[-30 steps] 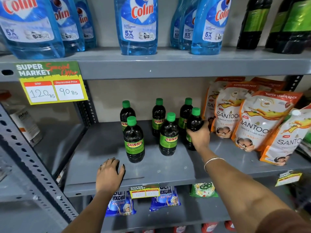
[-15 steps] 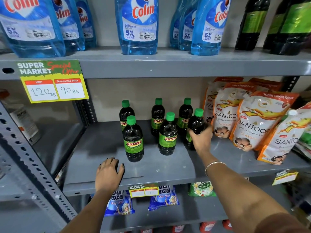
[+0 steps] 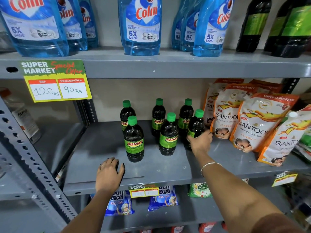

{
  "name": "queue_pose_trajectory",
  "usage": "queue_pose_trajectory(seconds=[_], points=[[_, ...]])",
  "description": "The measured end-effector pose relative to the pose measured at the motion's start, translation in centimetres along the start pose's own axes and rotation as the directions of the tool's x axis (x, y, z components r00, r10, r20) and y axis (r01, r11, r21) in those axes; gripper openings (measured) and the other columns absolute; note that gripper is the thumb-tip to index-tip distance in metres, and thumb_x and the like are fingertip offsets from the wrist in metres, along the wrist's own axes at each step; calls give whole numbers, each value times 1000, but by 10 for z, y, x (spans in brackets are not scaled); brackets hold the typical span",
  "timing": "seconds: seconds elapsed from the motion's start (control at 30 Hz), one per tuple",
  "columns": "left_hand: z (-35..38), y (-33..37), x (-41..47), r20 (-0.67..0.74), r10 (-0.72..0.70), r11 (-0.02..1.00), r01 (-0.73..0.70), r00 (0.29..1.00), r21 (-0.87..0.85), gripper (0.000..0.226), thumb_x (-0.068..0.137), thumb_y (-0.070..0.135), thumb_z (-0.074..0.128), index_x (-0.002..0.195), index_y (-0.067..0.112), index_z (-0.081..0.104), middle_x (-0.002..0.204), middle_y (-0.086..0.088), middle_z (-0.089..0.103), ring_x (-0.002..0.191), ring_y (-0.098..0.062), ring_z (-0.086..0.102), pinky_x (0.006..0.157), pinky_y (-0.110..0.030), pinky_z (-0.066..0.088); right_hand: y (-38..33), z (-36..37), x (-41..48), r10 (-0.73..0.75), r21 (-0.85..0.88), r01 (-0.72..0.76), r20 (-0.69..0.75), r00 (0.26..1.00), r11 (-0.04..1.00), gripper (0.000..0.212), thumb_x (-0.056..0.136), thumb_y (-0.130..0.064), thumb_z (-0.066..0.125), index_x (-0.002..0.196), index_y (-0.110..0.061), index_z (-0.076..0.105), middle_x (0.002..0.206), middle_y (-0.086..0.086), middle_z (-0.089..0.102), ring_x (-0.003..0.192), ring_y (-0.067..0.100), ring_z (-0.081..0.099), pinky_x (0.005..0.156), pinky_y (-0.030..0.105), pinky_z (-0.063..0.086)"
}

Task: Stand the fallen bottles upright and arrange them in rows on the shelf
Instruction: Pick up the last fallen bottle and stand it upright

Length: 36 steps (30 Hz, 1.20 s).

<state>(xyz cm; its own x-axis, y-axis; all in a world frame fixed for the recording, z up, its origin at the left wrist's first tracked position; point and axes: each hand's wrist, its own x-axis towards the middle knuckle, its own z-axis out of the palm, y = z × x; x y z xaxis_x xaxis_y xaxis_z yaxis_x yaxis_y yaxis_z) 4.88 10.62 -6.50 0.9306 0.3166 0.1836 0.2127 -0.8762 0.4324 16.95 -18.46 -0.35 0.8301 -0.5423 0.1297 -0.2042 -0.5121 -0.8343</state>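
Our right hand (image 3: 200, 142) was wrapped around the lower body of the right-most dark bottle (image 3: 196, 125), fingers curled about its label, the bottle upright at the right end of the near row. A thin bangle (image 3: 209, 164) sat on that wrist. Our left hand (image 3: 109, 172) lay flat and open, palm down, on the near edge of the grey shelf (image 3: 168, 170), gripping nothing, just left of and nearer than the front-left bottle (image 3: 134, 140) but not touching it.

Six green-capped bottles marked SUNNY stood on this shelf, all upright. The near row held the front-left bottle, a middle bottle (image 3: 168, 135) and the one in our right hand. Behind them stood the far row: a far-left bottle (image 3: 126, 111), a far-middle bottle (image 3: 158, 115) and a far-right bottle (image 3: 186, 115), each partly hidden by the one before it. The gap between the left pair and the middle pair was wider than the others.

Just right of the held bottle, orange and white Santoor pouches (image 3: 252, 125) leaned in a cluster. On the shelf above stood blue Colin cleaner bottles (image 3: 143, 27) and, far right, taller dark bottles (image 3: 252, 26). A green and yellow price tag (image 3: 56, 81) reading 120 and 90 hung from that upper shelf edge at left. Below our shelf lay blue Surf Excel packets (image 3: 163, 199).
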Motion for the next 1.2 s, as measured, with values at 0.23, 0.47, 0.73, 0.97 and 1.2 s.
queue_pose_trajectory(seconds=[0.23, 0.47, 0.73, 0.97, 1.2], points=[[0, -1, 0, 0, 0, 1000, 0, 1000, 4, 38, 92, 33, 47, 120, 9, 56, 133, -11, 54, 125, -29, 44, 106, -42, 31, 0, 5, -1, -38, 74, 30, 110, 993, 997, 62, 69, -17, 74, 122, 2, 47, 126, 23, 52, 124, 39, 44, 103, 49, 40], [0, 0, -1, -1, 0, 1000, 0, 1000, 7, 37, 92, 34, 46, 119, 10, 56, 133, -10, 54, 124, -27, 45, 105, -41, 32, -9, 9, -10, 8, -49, -8, 7, 1000, 999, 85, 66, -32, 82, 127, 3, 34, 134, 21, 41, 128, 37, 36, 102, 49, 36], [0, 0, 0, -11, 1, 1000, -1, 1000, 9, 37, 92, 33, 47, 118, 10, 57, 130, -11, 56, 122, -28, 47, 104, -41, 33, 0, -1, 8, 25, 55, -30, 78, 997, 998, 72, 69, -18, 76, 127, -2, 37, 127, 23, 54, 123, 40, 47, 104, 48, 36], [0, 0, -1, -14, 8, 1000, -8, 1000, 17, 35, 91, 31, 49, 115, 9, 59, 131, -12, 56, 123, -30, 46, 104, -42, 33, -2, 3, 6, 41, 77, -43, 32, 999, 996, 84, 67, -27, 81, 130, 1, 32, 134, 22, 47, 130, 38, 38, 108, 52, 31], [0, 0, -1, -10, 5, 1000, -5, 1000, 7, 36, 91, 32, 48, 117, 9, 58, 131, -11, 55, 123, -29, 46, 104, -41, 33, -4, 1, 9, 12, 113, -25, 114, 993, 993, 71, 68, -27, 77, 126, -5, 41, 129, 18, 56, 124, 38, 48, 106, 48, 34]])
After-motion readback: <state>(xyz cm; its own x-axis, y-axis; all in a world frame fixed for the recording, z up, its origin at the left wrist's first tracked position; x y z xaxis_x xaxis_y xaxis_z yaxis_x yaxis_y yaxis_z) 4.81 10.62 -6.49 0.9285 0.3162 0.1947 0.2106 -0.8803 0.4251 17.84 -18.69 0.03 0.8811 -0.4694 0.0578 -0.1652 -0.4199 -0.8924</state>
